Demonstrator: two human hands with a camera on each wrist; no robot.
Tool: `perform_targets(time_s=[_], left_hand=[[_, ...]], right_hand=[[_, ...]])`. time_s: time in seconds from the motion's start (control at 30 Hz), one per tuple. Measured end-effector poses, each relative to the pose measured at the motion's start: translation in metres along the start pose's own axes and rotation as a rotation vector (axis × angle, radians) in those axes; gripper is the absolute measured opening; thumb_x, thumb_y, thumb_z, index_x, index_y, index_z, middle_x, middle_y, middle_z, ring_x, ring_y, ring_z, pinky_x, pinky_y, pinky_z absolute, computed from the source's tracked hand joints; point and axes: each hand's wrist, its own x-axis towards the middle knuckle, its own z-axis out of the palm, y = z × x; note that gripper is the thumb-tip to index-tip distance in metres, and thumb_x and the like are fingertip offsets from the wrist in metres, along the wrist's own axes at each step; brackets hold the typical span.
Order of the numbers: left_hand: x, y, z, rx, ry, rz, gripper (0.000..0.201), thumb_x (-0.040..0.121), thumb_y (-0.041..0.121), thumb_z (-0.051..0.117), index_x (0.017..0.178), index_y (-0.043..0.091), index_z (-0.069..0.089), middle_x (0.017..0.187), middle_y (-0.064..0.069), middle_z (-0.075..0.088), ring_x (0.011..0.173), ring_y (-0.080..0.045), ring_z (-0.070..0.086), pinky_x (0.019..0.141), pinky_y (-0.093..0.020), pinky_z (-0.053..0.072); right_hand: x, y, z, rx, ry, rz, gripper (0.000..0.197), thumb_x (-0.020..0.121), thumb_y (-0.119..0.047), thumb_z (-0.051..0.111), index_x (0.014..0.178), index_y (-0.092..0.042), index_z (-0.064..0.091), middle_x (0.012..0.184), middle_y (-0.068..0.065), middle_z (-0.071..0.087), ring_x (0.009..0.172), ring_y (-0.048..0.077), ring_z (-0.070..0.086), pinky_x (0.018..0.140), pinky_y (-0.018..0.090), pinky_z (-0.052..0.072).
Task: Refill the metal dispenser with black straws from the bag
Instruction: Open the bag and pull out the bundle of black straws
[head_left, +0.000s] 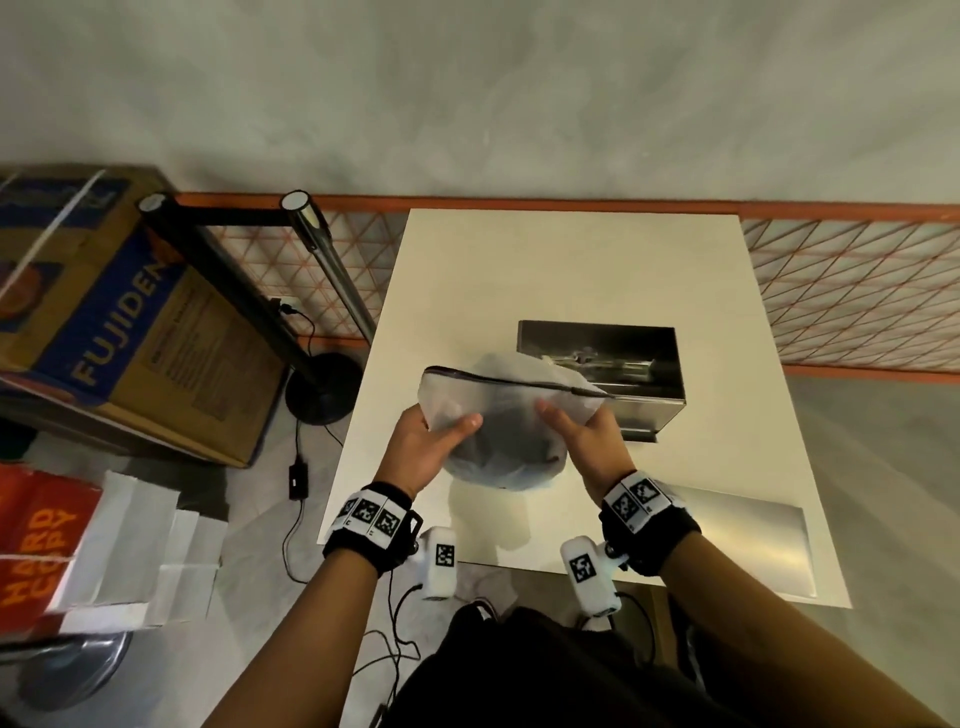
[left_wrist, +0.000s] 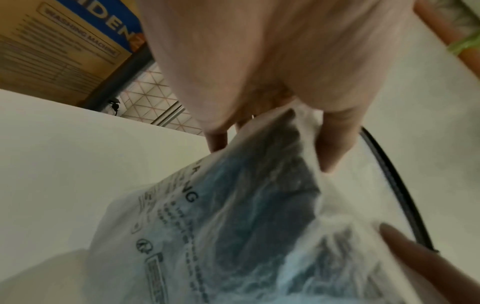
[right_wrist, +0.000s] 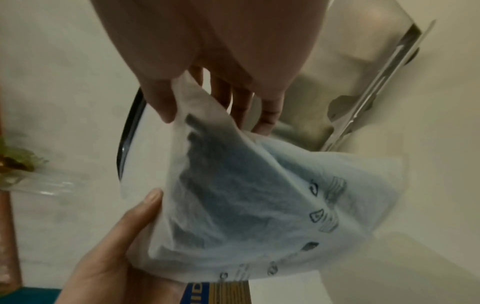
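Observation:
A frosted plastic bag (head_left: 501, 421) with a dark zip strip along its top hangs over the white table (head_left: 561, 270), a dark mass of black straws (head_left: 506, 441) showing through it. My left hand (head_left: 431, 441) pinches the bag's left side, thumb on the front. My right hand (head_left: 584, 428) pinches its right side. In the left wrist view the bag (left_wrist: 233, 216) shows printed text, and in the right wrist view the bag (right_wrist: 246, 195) fills the centre. The metal dispenser (head_left: 602, 374) stands open just behind the bag, its flat metal lid (head_left: 737, 535) lying on the table's near right.
A large cardboard box (head_left: 119, 322) and a black stanchion post (head_left: 311, 374) stand on the floor at left, with a chrome post (head_left: 332, 265) beside the table. A mesh barrier (head_left: 852, 291) runs behind. Cables (head_left: 301, 467) trail on the floor.

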Motion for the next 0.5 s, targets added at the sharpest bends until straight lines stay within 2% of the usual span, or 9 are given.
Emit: perform_targets(time_s=[0.1,0.17,0.27,0.33,0.43,0.5], left_hand=[[0.003,-0.007,0.004,0.096,0.029,-0.012,0.015,0.085,0.018,0.084,0.098,0.014,0.077,0.095,-0.004,0.080,0.094,-0.022,0.075,0.094,-0.051,0.058],[0.006,-0.009,0.005,0.138,0.045,-0.007,0.024,0.085,0.015,0.083,0.107,0.013,0.073,0.101,-0.001,0.078,0.098,-0.017,0.074,0.097,-0.048,0.057],[0.011,-0.004,0.004,0.135,0.098,0.014,0.047,0.085,0.016,0.084,0.123,0.016,0.057,0.106,0.002,0.075,0.101,-0.013,0.072,0.100,-0.045,0.056],[0.012,0.004,0.004,0.117,0.131,-0.003,0.058,0.086,0.016,0.083,0.130,0.019,0.045,0.100,0.001,0.074,0.098,-0.016,0.073,0.095,-0.041,0.058],[0.009,0.013,0.008,0.185,0.166,-0.003,0.081,0.087,0.021,0.082,0.150,0.020,0.031,0.094,-0.002,0.073,0.093,-0.018,0.072,0.085,-0.028,0.055],[0.010,0.014,0.009,0.220,0.175,0.006,0.093,0.085,0.025,0.083,0.156,0.024,0.023,0.105,-0.007,0.072,0.099,-0.021,0.069,0.092,-0.030,0.052]], right_hand=[[0.003,0.000,-0.015,-0.014,0.066,0.024,0.010,0.092,-0.012,0.066,0.101,-0.011,0.071,0.093,0.009,0.075,0.087,0.028,0.070,0.076,0.042,0.058],[0.005,-0.006,-0.023,-0.035,0.074,0.001,0.010,0.094,-0.007,0.061,0.102,-0.006,0.066,0.086,0.011,0.071,0.076,0.023,0.067,0.065,0.037,0.057],[0.001,-0.023,-0.030,-0.069,0.056,-0.081,0.006,0.095,-0.002,0.056,0.094,0.001,0.062,0.076,0.006,0.065,0.064,0.014,0.060,0.054,0.026,0.051],[0.000,-0.030,-0.035,-0.079,0.059,-0.113,0.010,0.097,-0.006,0.055,0.094,0.000,0.062,0.076,0.007,0.065,0.062,0.013,0.058,0.054,0.026,0.050],[0.002,-0.028,-0.044,-0.151,0.074,-0.123,0.013,0.099,-0.014,0.055,0.102,-0.013,0.067,0.086,0.007,0.069,0.069,0.018,0.060,0.059,0.033,0.051],[0.003,-0.026,-0.050,-0.205,0.070,-0.158,0.017,0.097,-0.016,0.057,0.108,-0.028,0.065,0.095,0.003,0.071,0.072,0.018,0.062,0.059,0.032,0.052]])
